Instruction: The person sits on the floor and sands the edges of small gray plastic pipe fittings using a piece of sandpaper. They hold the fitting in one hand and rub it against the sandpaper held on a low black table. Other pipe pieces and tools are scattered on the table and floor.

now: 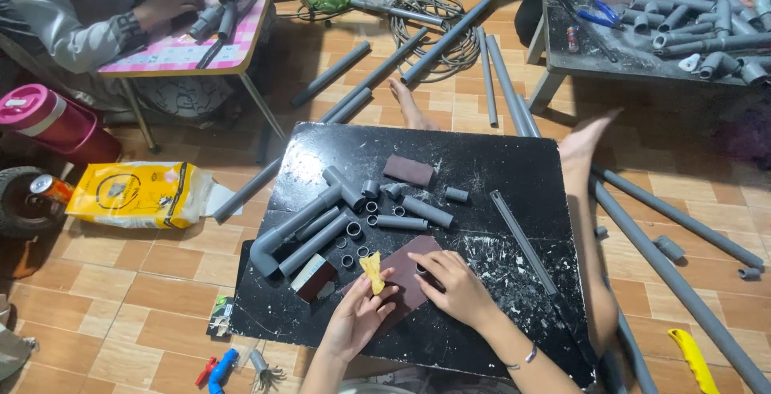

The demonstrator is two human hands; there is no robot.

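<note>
My left hand [357,314] pinches a small yellow crumpled piece [373,272] over the near edge of a black low table [514,161]. My right hand [454,285] presses down on a brown sheet of sandpaper [405,277] and seems to hold a small grey ring under its fingertips. Just beyond lie grey pipe pieces: an assembled elbow-and-tee section [301,221], short tubes [426,211], and several small cut rings [353,229]. A second brown sandpaper block [408,171] rests farther back. A small brown box [315,276] sits left of my left hand.
Long grey pipes [683,281] lie on the tiled floor at right and behind the table. Another person's hand [169,2] works at a pink checked table at top left. A dark bench [642,48] with fittings stands top right. A yellow bag [136,193], a pink-lidded jug [40,117].
</note>
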